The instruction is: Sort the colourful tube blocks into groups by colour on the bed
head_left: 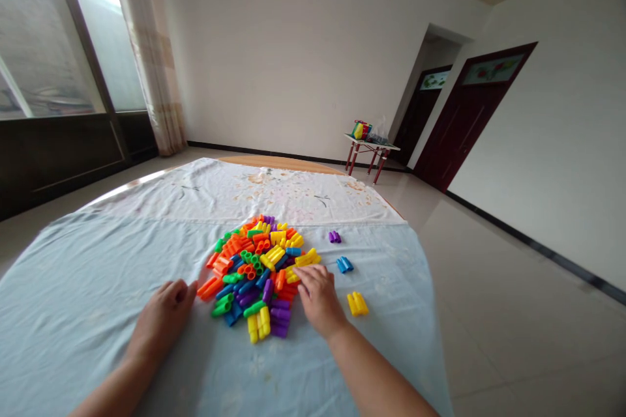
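A heap of colourful plastic tube-shaped toy blocks (pixel 252 262) in orange, green, yellow, blue and purple lies on the cloth-covered table. My right hand (pixel 319 296) is at the heap's right side, its thumb and fingertips closed on a yellow tube block (pixel 292 274) that still rests among the others. An orange block (pixel 280 281) lies just left of the thumb. My left hand (pixel 163 313) rests on the cloth left of the heap, fingers curled in and nothing visible in them. Its knuckles are close to an orange block (pixel 210 288).
Right of the heap, a purple block (pixel 334 236), a blue block (pixel 345 265) and a yellow block (pixel 357 303) lie apart in a row. A light blue cloth (pixel 386 352) and a white floral cloth (pixel 215 189) cover the table. A small side table (pixel 374 143) stands by the far wall.
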Demonstrator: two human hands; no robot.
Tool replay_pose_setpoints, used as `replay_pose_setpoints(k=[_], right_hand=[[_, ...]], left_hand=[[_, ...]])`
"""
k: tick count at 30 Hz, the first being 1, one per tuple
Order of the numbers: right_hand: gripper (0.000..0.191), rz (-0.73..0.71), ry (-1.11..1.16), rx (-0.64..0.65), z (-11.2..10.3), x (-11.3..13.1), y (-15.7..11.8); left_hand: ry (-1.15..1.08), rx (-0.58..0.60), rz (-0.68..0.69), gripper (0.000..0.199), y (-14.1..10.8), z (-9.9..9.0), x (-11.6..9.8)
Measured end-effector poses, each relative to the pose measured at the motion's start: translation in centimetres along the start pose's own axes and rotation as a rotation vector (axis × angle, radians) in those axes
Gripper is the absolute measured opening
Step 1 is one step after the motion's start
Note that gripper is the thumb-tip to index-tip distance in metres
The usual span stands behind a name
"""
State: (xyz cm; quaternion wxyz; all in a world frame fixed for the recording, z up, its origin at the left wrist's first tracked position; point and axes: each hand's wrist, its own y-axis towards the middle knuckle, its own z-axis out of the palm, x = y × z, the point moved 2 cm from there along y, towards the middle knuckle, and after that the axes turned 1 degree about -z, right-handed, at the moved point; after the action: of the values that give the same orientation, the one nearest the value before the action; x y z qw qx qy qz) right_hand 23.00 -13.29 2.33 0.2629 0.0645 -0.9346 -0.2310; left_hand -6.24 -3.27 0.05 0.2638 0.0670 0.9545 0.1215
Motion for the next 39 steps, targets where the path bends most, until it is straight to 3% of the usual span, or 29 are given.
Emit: replay_pose_setpoints(k=[6,10,13,19,22,26,31,34,39], right_hand=[[0.046,-0.05,-0.054,0.108,1.3,0.9,1.8],[0.033,-0.155,-0.067,0.136,2.2,1.8,2.2],[0.025,-0.138,-0.012,0.097,1.6,1.5,2.8],[0.029,0.143,0.174,-0.086,-3.8,-2.3,2.6],[0.033,0.307,0.24,-0.059,-5.8,-4.4,1.5],[0.036,0.366,0.258,0.02,-6.0,-6.0,0.4],[0.036,0.412,0.302,-0.058,-5.9,-7.8,0.2],[0.027,0.417,0.3,-0.082,-6.7,-9.1,0.2],[0.029,0.48,0.189,-0.12,-8.4,-12.0,-0.8]], left_hand=[[0.016,0.049,0.045,0.032,-0.3,0.5,-0.4],[0.029,0.065,0.047,0.033,-0.3,0.3,-0.6],[0.041,0.077,0.041,0.032,-0.4,0.3,-0.4],[0.084,0.169,-0.03,0.032,-0.1,1.1,0.6],[0.112,0.2,-0.047,0.032,-0.1,1.0,0.5],[0.142,0.199,-0.049,0.03,-0.2,0.5,0.0],[0.086,0.187,-0.069,0.029,-0.2,0.4,-0.1],[0.055,0.147,-0.056,0.03,0.0,0.6,0.3],[0.041,0.1,-0.051,0.03,0.1,1.3,1.2]])
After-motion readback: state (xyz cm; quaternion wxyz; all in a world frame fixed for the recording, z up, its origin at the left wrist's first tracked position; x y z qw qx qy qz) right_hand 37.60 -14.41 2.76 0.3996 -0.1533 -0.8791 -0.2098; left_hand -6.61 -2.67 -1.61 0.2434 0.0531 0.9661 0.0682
